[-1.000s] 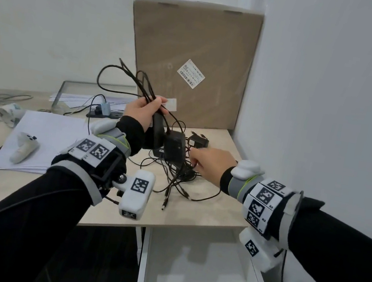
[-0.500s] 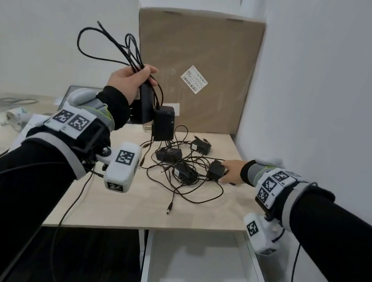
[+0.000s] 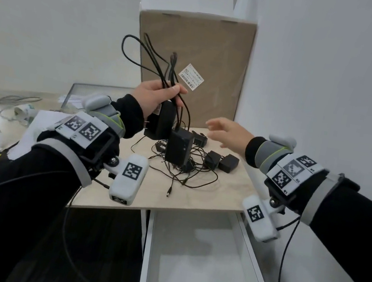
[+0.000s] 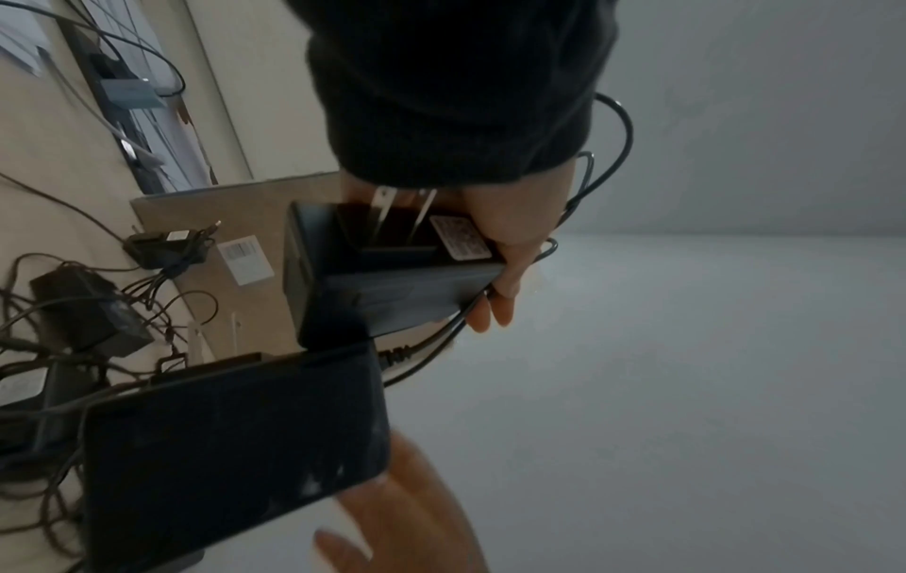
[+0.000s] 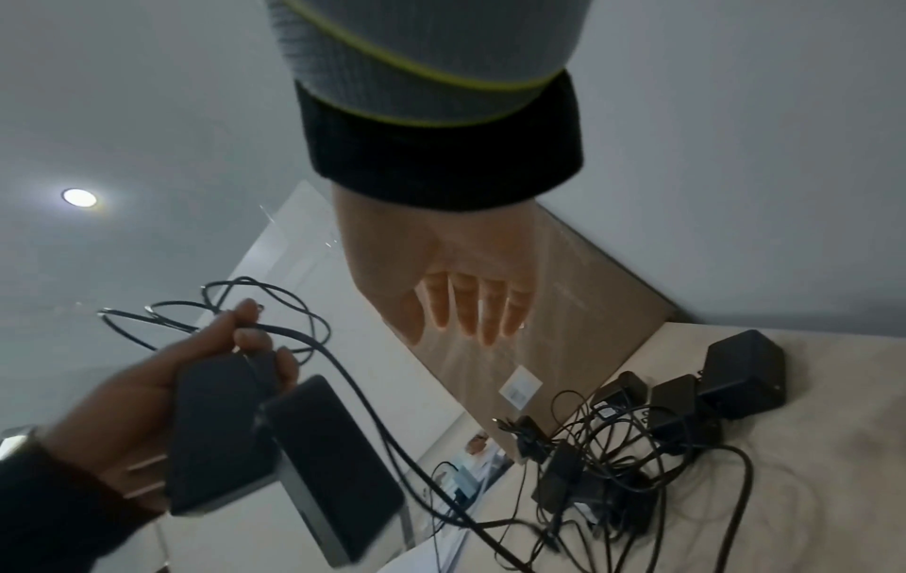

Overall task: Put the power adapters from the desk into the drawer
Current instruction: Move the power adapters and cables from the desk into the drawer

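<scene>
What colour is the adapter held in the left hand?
Black, with cords to match; the adapter in the left hand shows best in the left wrist view.

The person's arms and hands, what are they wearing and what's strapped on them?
Both hands, left hand and right hand, are bare. The arms wear black long sleeves. Each wrist carries a grey band with yellow-green trim, white plates printed with black square markers, and a white marker-tagged camera pod trailing a thin black cable.
</scene>
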### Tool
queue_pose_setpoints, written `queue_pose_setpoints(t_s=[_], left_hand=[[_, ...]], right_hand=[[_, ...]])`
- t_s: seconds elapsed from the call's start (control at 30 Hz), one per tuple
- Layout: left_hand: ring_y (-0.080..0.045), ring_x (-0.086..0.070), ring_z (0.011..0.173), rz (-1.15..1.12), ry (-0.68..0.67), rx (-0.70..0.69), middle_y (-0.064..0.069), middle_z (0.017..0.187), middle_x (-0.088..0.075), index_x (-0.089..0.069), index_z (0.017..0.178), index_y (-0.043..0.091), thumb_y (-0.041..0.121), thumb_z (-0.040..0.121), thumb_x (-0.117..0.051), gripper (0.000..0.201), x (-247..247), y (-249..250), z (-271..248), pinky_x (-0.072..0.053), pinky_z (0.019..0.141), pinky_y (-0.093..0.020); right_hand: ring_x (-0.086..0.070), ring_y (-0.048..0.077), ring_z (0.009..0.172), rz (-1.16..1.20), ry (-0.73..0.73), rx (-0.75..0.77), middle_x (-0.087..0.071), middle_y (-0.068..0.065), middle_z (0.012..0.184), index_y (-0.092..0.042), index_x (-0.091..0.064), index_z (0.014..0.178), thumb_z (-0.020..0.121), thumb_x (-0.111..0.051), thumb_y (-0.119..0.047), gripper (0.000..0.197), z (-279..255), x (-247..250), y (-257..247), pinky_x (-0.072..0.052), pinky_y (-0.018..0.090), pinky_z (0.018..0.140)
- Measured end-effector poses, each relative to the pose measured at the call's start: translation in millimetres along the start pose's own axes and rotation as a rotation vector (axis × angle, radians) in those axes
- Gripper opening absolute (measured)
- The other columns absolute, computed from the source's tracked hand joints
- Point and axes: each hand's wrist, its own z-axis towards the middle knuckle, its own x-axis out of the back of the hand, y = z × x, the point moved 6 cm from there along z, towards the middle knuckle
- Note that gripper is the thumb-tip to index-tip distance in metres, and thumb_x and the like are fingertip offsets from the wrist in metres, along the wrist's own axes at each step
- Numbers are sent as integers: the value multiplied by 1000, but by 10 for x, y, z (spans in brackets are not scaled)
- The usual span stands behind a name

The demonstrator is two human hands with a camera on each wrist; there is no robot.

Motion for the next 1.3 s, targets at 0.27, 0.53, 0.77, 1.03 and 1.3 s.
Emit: queue_pose_setpoints(t_s=[0.27, 0.53, 0.77, 1.03, 1.3], left_hand=[[-13, -60, 62, -29, -121, 16, 5, 66, -66, -66, 86, 17, 18, 96, -48, 21, -645, -49, -518, -53, 62, -25], [-10, -57, 62, 79, -73, 98, 7, 64, -65, -66, 81, 22, 20, 96, -50, 22, -1031, -424, -943, -48, 65, -24], [-17, -54, 72, 77, -37, 114, 8, 64, -65, -65, 80, 23, 20, 96, -49, 23, -1213, -469, -1242, -44, 66, -26], [-12, -57, 69, 114, -63, 137, 2, 75, -64, -66, 84, 24, 23, 96, -49, 20, -1299, -506, -1478, -49, 60, -18], [-12, -54, 70, 169, -80, 134, 6, 75, -66, -66, 83, 27, 26, 95, -50, 20, -1349, -565, -1519, -43, 66, -24]], right_hand=[[-46, 21, 126, 239, -325, -32, -51, 10, 134, -14, -42, 136, 74, -45, 13, 68, -727, -220, -153, -43, 19, 85], [-52, 14, 93, -386, -563, -272, -61, 5, 116, -21, -46, 137, 91, -51, -15, 46, -1403, -651, 657, -44, 24, 74], [-56, 14, 119, -534, -736, -450, -61, 0, 121, -16, -54, 134, 95, -51, -29, 41, -1966, -943, 954, -42, 32, 102], [-53, 26, 127, -689, -725, -447, -57, 10, 136, -3, -53, 133, 97, -47, -25, 43, -2127, -1147, 934, -40, 39, 110], [-53, 16, 127, -625, -956, -541, -56, 3, 138, -12, -49, 136, 98, -46, -29, 42, -2316, -1171, 937, -23, 42, 116]])
